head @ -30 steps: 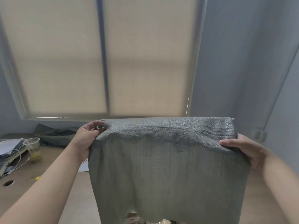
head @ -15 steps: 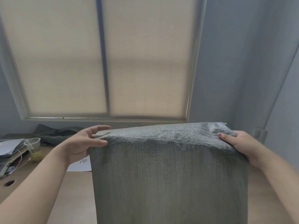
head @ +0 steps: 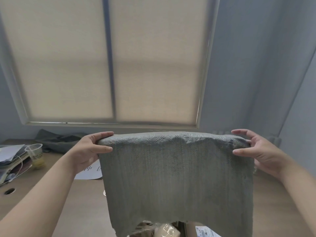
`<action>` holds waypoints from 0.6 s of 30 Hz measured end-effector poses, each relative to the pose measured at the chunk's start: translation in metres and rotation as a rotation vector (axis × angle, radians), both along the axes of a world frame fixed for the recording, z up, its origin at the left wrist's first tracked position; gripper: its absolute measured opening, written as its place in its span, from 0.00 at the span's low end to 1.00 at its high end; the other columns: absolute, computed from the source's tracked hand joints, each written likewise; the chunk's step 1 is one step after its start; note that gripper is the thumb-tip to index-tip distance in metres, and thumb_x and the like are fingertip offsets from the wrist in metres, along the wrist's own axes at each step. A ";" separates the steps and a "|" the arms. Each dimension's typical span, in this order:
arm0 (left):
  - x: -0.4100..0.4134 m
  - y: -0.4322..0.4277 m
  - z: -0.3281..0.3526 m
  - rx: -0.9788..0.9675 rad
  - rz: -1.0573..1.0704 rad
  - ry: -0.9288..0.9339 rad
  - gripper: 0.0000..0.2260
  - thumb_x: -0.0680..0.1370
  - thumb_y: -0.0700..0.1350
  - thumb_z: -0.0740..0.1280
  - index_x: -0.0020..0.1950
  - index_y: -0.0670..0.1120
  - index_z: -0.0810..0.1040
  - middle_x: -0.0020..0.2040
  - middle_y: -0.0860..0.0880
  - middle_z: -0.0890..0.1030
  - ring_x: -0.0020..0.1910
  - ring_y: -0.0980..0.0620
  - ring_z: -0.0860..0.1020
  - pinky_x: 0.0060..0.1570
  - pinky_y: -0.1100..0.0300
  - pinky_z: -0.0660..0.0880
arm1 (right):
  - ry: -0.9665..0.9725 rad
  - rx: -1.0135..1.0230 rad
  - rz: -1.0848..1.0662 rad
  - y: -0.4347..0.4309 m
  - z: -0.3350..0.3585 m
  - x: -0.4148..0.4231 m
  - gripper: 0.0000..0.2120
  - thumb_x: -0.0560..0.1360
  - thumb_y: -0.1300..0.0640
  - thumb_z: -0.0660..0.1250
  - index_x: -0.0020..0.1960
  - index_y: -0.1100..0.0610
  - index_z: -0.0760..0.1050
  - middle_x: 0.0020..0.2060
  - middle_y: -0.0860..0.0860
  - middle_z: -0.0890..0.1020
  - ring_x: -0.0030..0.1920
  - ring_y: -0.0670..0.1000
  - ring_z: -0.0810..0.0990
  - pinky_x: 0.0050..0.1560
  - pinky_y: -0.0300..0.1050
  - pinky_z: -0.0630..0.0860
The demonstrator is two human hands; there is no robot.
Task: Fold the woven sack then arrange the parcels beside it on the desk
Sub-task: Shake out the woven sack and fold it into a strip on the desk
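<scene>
The folding step is in hand. The sack [head: 177, 173] hangs in the air over the desk [head: 42, 194], above the parcels [head: 164, 230]. The left hand [head: 87, 151] pinches its top left corner. The right hand [head: 258, 151] has the other corner between thumb and spread fingers, and whether it grips cannot be told. The top edge runs level, left to right, and the loose end points down. The next move probably calls for laying it flat with edges matched.

Dim, backlit; soft blur, warped edges
</scene>
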State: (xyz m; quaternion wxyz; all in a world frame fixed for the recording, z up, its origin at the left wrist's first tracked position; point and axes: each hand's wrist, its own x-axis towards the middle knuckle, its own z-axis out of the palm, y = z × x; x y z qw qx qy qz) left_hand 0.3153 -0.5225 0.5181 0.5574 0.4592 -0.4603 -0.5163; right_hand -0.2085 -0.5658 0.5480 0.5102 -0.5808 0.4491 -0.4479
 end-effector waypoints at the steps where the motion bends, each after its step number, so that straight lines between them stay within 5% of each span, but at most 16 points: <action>1: -0.003 0.000 0.001 -0.003 0.012 -0.017 0.34 0.57 0.30 0.78 0.62 0.44 0.81 0.56 0.41 0.84 0.46 0.49 0.84 0.45 0.60 0.83 | 0.043 -0.038 -0.027 0.002 0.000 0.002 0.41 0.45 0.57 0.87 0.58 0.51 0.80 0.54 0.62 0.83 0.48 0.54 0.83 0.49 0.43 0.83; 5: -0.013 0.000 0.001 -0.056 0.080 -0.120 0.24 0.64 0.31 0.74 0.57 0.48 0.83 0.50 0.44 0.82 0.41 0.53 0.82 0.42 0.59 0.81 | 0.183 -0.193 -0.154 0.002 0.000 0.009 0.20 0.66 0.70 0.77 0.55 0.57 0.82 0.50 0.65 0.84 0.41 0.45 0.82 0.40 0.31 0.78; 7: -0.013 -0.001 0.000 -0.092 0.132 -0.143 0.18 0.66 0.34 0.74 0.52 0.50 0.85 0.48 0.45 0.82 0.43 0.51 0.80 0.48 0.54 0.78 | 0.181 -0.219 -0.200 0.005 0.003 0.012 0.15 0.70 0.73 0.72 0.55 0.61 0.81 0.42 0.61 0.83 0.33 0.39 0.80 0.31 0.27 0.73; 9: -0.012 -0.002 0.001 -0.131 0.179 -0.171 0.16 0.66 0.36 0.74 0.49 0.51 0.86 0.46 0.46 0.82 0.45 0.48 0.78 0.52 0.53 0.75 | 0.157 -0.239 -0.219 0.005 0.003 0.011 0.13 0.71 0.72 0.72 0.54 0.63 0.81 0.39 0.57 0.82 0.31 0.39 0.79 0.29 0.28 0.72; 13: -0.013 -0.005 0.002 -0.165 0.255 -0.245 0.19 0.75 0.25 0.65 0.52 0.48 0.84 0.46 0.42 0.80 0.44 0.47 0.72 0.35 0.68 0.74 | 0.149 -0.325 -0.299 0.001 0.001 0.009 0.08 0.70 0.68 0.76 0.49 0.63 0.82 0.40 0.57 0.82 0.40 0.48 0.77 0.33 0.29 0.73; 18: -0.015 -0.012 0.000 -0.243 0.414 -0.373 0.12 0.77 0.32 0.69 0.50 0.49 0.86 0.38 0.44 0.73 0.33 0.50 0.65 0.26 0.68 0.65 | 0.165 -0.433 -0.372 0.000 0.000 0.011 0.08 0.68 0.62 0.79 0.44 0.62 0.82 0.37 0.56 0.79 0.40 0.51 0.73 0.34 0.33 0.70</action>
